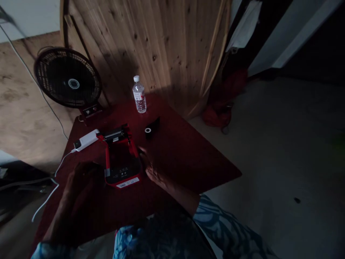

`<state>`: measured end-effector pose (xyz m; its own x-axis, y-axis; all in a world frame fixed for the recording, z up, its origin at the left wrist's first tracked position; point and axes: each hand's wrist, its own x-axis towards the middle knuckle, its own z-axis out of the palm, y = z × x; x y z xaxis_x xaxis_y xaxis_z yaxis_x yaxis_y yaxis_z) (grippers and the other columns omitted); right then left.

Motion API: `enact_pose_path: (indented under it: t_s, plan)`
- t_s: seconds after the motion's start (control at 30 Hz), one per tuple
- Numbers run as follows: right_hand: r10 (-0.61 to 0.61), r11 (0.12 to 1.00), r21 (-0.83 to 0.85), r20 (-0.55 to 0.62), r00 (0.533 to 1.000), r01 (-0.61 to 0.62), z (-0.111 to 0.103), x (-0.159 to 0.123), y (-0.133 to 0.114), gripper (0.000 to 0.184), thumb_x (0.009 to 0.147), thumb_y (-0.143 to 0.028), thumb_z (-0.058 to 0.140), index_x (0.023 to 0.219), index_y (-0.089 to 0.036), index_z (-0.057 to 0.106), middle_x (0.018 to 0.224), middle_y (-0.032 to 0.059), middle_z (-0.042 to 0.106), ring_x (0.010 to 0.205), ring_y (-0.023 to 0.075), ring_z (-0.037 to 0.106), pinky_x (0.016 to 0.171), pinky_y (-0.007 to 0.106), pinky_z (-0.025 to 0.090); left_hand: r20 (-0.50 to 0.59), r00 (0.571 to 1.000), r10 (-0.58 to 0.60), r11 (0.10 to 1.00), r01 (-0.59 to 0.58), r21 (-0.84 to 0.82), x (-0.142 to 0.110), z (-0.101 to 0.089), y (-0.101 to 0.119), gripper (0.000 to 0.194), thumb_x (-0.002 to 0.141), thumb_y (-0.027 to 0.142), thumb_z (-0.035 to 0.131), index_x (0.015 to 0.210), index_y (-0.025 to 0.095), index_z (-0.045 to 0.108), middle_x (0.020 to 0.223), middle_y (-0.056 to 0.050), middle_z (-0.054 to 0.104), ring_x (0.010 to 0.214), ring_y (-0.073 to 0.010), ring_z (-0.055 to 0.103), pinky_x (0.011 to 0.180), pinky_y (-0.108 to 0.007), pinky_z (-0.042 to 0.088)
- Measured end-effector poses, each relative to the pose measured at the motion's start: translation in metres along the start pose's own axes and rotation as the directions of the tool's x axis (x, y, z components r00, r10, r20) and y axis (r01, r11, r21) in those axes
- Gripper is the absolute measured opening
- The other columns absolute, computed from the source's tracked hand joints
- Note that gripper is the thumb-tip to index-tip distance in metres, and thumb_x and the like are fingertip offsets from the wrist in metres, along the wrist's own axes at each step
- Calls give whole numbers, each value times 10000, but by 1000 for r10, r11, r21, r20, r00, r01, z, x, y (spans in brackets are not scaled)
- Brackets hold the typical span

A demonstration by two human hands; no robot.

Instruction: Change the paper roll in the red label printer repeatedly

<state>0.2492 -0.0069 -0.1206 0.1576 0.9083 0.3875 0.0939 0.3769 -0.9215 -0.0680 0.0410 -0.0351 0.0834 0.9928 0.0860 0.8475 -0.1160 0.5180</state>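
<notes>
On the dark red table lies a red device [122,181] with an open rectangular frame, a black front panel with small buttons and a black bar across its back. My right hand [151,167] is at the device's right side, its fingers stretched forward along the edge; I cannot tell whether they grip it. To the left of the device, my left hand [78,178] is low over the table with its fingers toward the device. Deep shadow hides those fingertips and anything in them. A black roll with a white core [148,131] stands behind my right hand, its loose end sticking up.
A white oblong device [87,139] with a white cable [64,157] lies at the table's [188,154] left edge. Behind are a fan [68,81] and a water bottle [139,99]. Round wooden boards [161,43] lean against the wall. A red bag [218,113] lies on the floor.
</notes>
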Motion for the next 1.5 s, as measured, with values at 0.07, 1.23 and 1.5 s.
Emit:
enact_pose_path:
  t_s: [0.07,1.23,1.5]
  plan:
    - [48,999,-8,-22,999,-48,0,16,3,324,931,-400,576,1246,-358,634,1262,14,686,1203,242,629,1030,424,508,37,999,29,999,-30,21,3,11,-6,408,789,569,590,941,220,738,1060,-132,754,968,-336,702,809,-409,545]
    - [212,874,458,-63,975,-160,-14,54,-65,468,677,-352,818,1107,-323,634,1099,-9,688,1046,181,639,993,387,493,-434,901,-16,982,-67,-175,-25,12,4,459,878,575,550,1090,188,675,1073,-100,704,900,-261,694,728,-352,560]
    - [175,843,511,35,984,-168,0,13,-100,423,710,-317,843,1085,-344,648,1074,-22,706,1038,173,651,933,343,529,-237,879,413,850,-466,-247,-79,6,111,191,930,338,617,1038,239,740,1009,-60,750,945,-209,703,780,-274,542]
